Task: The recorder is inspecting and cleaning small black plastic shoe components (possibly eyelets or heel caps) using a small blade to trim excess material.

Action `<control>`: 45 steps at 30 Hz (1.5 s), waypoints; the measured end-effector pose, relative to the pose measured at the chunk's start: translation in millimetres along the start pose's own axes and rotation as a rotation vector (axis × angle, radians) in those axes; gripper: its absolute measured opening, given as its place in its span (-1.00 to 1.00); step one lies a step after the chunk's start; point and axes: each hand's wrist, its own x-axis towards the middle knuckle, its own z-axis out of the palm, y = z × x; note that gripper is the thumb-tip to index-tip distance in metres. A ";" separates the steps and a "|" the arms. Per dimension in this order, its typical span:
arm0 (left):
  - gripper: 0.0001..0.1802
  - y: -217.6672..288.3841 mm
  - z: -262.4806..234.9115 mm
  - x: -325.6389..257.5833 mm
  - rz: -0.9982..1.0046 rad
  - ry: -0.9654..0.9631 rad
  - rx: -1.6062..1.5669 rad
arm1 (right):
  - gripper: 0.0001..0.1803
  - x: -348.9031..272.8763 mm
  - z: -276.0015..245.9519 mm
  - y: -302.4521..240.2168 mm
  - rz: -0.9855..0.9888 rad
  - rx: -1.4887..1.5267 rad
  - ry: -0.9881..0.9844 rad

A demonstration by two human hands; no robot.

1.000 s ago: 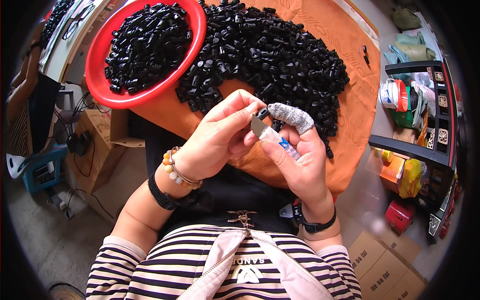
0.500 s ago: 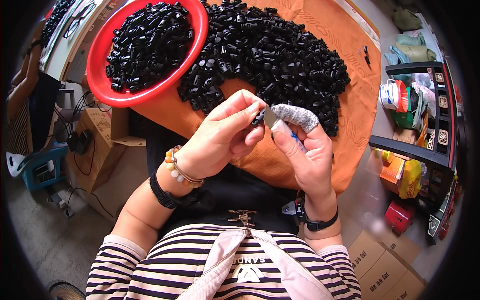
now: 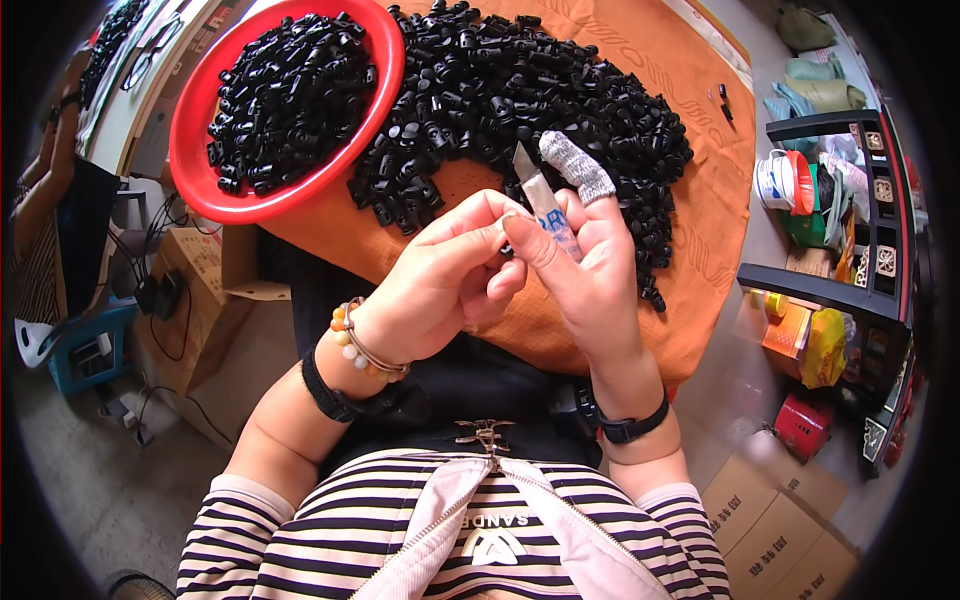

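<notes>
My left hand [image 3: 432, 268] is closed in a pinch on a small black plastic part [image 3: 507, 251], mostly hidden behind the fingers. Against those fingertips presses the thumb of my right hand [image 3: 602, 285]. The rest of that hand grips a knife [image 3: 546, 205] whose handle is wrapped in white material with blue print. Its short grey blade points up and away from the part. A grey knitted finger cover [image 3: 578, 166] sits on my right index finger, which is raised beside the knife. Beyond both hands spreads a heap of similar black plastic parts [image 3: 520, 95].
A red basin [image 3: 187, 178] full of black parts stands at the far left on the orange cloth [image 3: 690, 265]. Left of the table are a cardboard box [image 3: 190, 330] and a blue stool [image 3: 95, 345]. A dark shelf rack [image 3: 820, 300] and cartons [image 3: 765, 530] stand right.
The knife blade has moved up and away from the black part. My right thumb has come over to the left fingertips. The view has shifted slightly.
</notes>
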 end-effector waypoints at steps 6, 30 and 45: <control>-0.83 4.3 -3.3 0.3 -0.018 -0.036 -0.044 | -0.48 4.3 -2.7 -0.9 -0.010 0.195 0.136; -0.54 99.1 -68.7 -22.5 0.613 -0.188 -0.066 | -0.60 -59.6 -131.8 -5.9 0.144 -0.241 0.411; -0.76 18.2 7.2 -1.3 0.214 0.128 0.471 | -0.35 -74.4 -131.0 -1.3 0.162 -0.589 0.277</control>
